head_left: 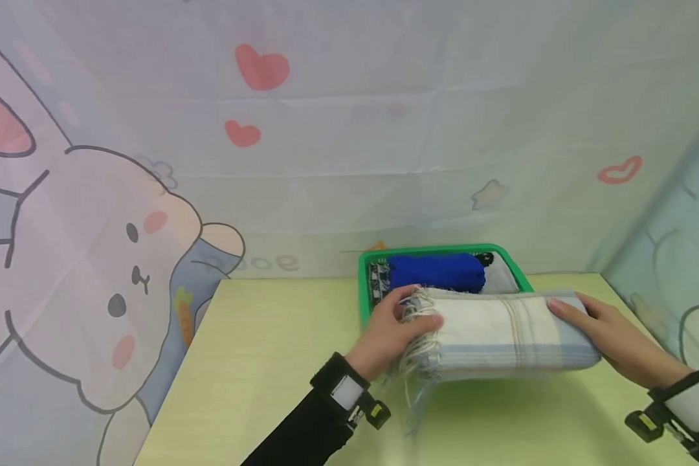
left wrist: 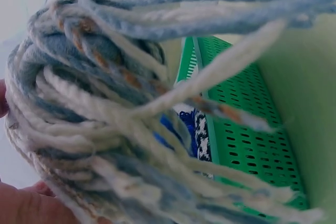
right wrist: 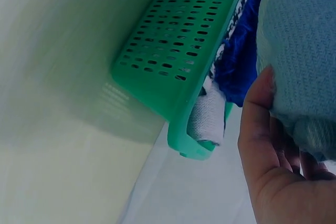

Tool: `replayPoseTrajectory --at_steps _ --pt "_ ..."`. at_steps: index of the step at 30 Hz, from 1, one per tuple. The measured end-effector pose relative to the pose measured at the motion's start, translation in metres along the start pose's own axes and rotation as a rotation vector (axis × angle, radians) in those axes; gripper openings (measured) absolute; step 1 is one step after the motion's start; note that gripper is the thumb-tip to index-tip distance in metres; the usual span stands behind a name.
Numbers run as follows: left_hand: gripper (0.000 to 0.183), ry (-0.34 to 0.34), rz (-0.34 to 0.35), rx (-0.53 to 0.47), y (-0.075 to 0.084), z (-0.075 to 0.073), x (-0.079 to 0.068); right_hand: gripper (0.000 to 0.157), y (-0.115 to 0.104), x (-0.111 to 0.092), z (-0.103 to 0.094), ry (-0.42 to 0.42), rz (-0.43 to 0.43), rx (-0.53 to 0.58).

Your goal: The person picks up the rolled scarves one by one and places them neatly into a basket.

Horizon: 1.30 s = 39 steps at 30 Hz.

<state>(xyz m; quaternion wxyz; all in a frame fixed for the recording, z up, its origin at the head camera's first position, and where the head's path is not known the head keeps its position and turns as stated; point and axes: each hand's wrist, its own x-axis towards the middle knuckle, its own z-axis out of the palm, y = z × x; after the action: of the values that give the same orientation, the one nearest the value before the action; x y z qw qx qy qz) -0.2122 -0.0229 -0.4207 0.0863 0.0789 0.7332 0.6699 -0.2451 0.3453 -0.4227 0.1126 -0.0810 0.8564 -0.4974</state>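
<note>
Both hands hold a folded scarf (head_left: 489,330), white and pale blue with tan stripes, level in front of a green basket (head_left: 364,291). At its fringed end, my left hand (head_left: 390,330) grips with the thumb over the front. My right hand (head_left: 623,336) pinches the opposite, smooth end, thumb on top. Loose twisted fringe (left wrist: 173,98) fills the left wrist view and hangs down. In the basket lies a rolled bright blue cloth (head_left: 437,272) over a black-and-white patterned cloth (head_left: 378,278). The scarf hides the basket's front.
The basket stands on a pale yellow table (head_left: 268,343) near its back edge. Behind it hangs a curtain (head_left: 355,194) printed with a rabbit and hearts. A light grey knitted cloth (right wrist: 207,114) shows at the basket's end.
</note>
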Motion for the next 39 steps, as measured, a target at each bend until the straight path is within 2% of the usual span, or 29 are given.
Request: replayPoseTrajectory --at_steps 24,28,39 --pt "0.075 0.065 0.043 -0.023 0.013 -0.012 0.011 0.063 -0.019 0.018 0.001 0.02 -0.056 0.008" --pt "0.076 0.085 0.059 -0.015 0.015 -0.015 0.019 0.062 -0.022 0.026 -0.001 0.02 -0.081 0.018" --pt "0.076 0.127 0.084 -0.011 0.015 -0.019 0.042 0.068 -0.033 0.047 -0.007 0.033 -0.084 -0.007"
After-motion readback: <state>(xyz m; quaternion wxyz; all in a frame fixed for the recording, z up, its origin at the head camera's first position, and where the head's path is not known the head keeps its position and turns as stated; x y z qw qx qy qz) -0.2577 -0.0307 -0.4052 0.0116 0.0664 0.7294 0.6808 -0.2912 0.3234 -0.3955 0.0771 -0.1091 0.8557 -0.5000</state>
